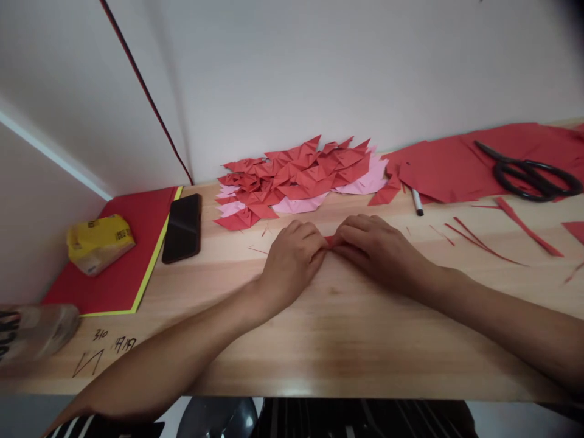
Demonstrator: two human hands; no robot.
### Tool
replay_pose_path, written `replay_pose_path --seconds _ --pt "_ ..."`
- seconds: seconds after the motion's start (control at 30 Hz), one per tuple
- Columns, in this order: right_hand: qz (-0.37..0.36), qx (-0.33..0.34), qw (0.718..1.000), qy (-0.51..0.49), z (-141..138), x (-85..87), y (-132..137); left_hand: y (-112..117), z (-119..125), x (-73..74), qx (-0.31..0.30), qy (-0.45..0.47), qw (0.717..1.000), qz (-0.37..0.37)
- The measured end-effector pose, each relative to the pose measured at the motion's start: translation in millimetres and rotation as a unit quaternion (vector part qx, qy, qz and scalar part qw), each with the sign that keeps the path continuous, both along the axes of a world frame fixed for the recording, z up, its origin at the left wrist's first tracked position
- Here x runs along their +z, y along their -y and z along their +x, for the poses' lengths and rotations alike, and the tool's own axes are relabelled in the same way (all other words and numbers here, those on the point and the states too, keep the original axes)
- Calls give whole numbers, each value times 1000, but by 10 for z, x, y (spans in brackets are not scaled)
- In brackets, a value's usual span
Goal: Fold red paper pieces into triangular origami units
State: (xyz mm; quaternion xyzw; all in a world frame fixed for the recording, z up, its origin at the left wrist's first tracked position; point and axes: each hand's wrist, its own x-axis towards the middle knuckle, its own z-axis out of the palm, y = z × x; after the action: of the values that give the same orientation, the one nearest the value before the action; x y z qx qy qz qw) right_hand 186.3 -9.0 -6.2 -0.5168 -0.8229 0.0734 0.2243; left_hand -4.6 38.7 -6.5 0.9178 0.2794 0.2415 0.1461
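Note:
A small piece of red paper (329, 241) shows between my two hands, low over the middle of the wooden table. My left hand (295, 258) is closed on its left end, thumb and fingers pinched together. From the other side my right hand (376, 246) grips the same paper with curled fingers. Most of the paper is hidden under the fingers, so its folded shape cannot be made out. Just beyond my hands lies a heap of folded red paper pieces (296, 173), with some pink folded pieces (301, 204) along its lower edge.
Black-handled scissors (529, 173) rest on red paper sheets (447, 161) at the back right, beside a marker (417, 202). Red paper strips (529, 228) lie nearer. Leftward are a phone (182, 228), a yellow packet (100, 240) on red sheets (123, 286), and a clear bottle (41, 331).

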Motion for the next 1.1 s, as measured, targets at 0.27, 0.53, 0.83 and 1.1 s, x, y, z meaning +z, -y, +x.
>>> replay_pose_path --seconds 0.27,0.53,0.83,1.1 --pt "-61 -45 997 -20 -32 51 -14 -6 35 63 48 23 995 -90" --pt "-43 -65 996 35 -84 33 -31 -31 100 94 75 4 993 -97" --pt "-69 -72 995 23 -98 58 -53 -85 119 103 74 -12 992 -103" --pt "-72 -73 995 10 -65 60 -56 -101 101 133 66 -12 990 -126"
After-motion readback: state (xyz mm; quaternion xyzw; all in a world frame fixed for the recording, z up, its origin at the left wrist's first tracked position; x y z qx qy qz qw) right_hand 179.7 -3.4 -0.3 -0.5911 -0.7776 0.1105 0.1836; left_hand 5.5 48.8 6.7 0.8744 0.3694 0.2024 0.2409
